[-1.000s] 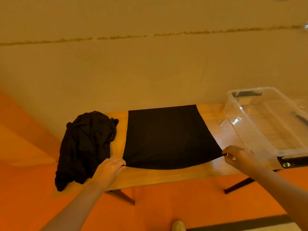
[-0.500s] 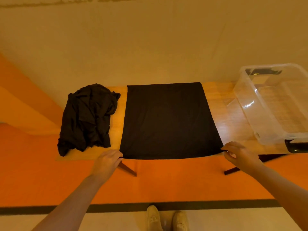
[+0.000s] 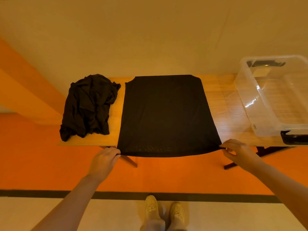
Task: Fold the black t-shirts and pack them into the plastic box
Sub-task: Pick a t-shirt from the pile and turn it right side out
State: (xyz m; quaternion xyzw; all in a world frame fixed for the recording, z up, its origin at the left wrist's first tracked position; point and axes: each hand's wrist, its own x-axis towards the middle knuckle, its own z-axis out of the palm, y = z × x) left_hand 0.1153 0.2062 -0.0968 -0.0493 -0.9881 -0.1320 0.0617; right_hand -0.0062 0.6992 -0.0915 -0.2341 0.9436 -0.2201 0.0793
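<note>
Head view: left hand (image 3: 104,160) and right hand (image 3: 239,151) pinch flat t-shirt's (image 3: 166,117) overhanging near corners.

I see through one wide-angle camera worn on the person's head, looking forward and steeply down. It stands close over the near edge of the table (image 3: 225,104), taking in both forearms, the feet (image 3: 164,212) and the wall beyond.
</note>
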